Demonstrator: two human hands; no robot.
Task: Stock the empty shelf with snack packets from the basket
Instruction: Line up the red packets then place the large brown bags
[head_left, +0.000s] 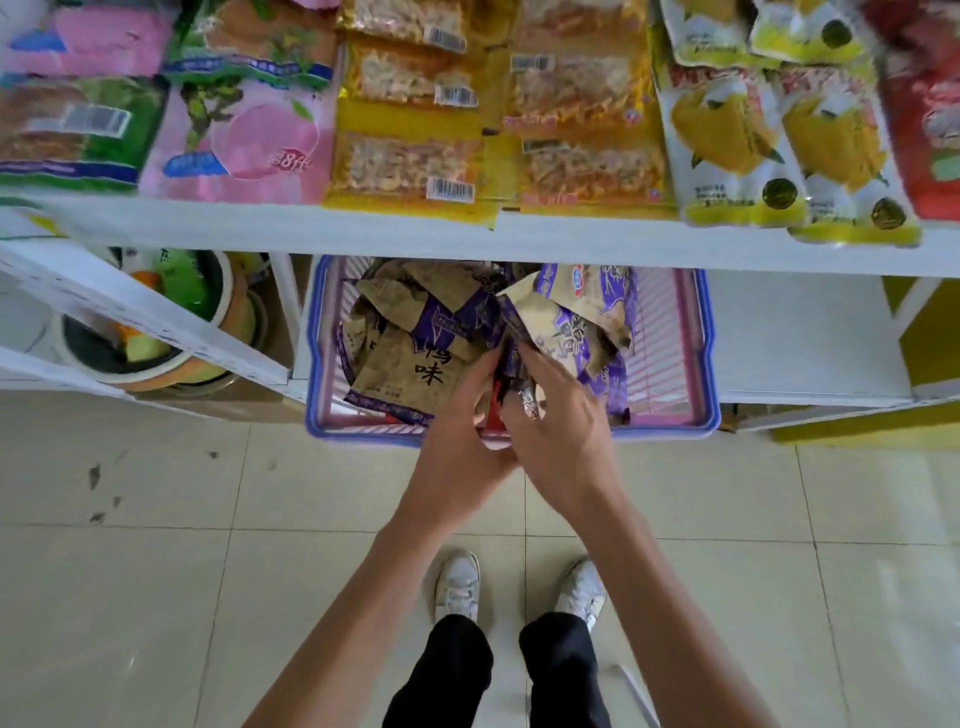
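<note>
- Basket (311, 364): blue rim, pink slatted walls. Sits under the top shelf board (571, 239), front rim poking out toward the person over the tiled floor (156, 571).
- Snack packets (410, 322): loose heap inside basket, brown w/ purple bands, tilted every which way. Biggest on top is a brown packet (415, 369) w/ black characters, left of centre. A cream/purple packet (571, 322) lies right of centre, partly upright.
- L hand (462, 421): reaches over front rim into the heap, thumb along the brown packet's right edge. Fingers hidden under packets, so grip cannot tell.
- R hand (563, 421): back up, just beside L hand, wrists nearly touching. Fingers stretched near-straight and close together, tips on the cream/purple packet. Not curled round anything visible.
- Small red item (493, 415) shows betw. the two hands; too hidden to ID.
- Bare white lower shelf (805, 338): right of basket, nothing on it.
- Top shelf, L to R: green packets (67, 130), pink packets (249, 140), yellow packets (410, 156) w/ barcodes, corn-print packets (727, 135), red packet (930, 130).
- Stacked bowls (156, 332) in compartment left of basket.
- White shoes (457, 584), dark trousers at bottom.
</note>
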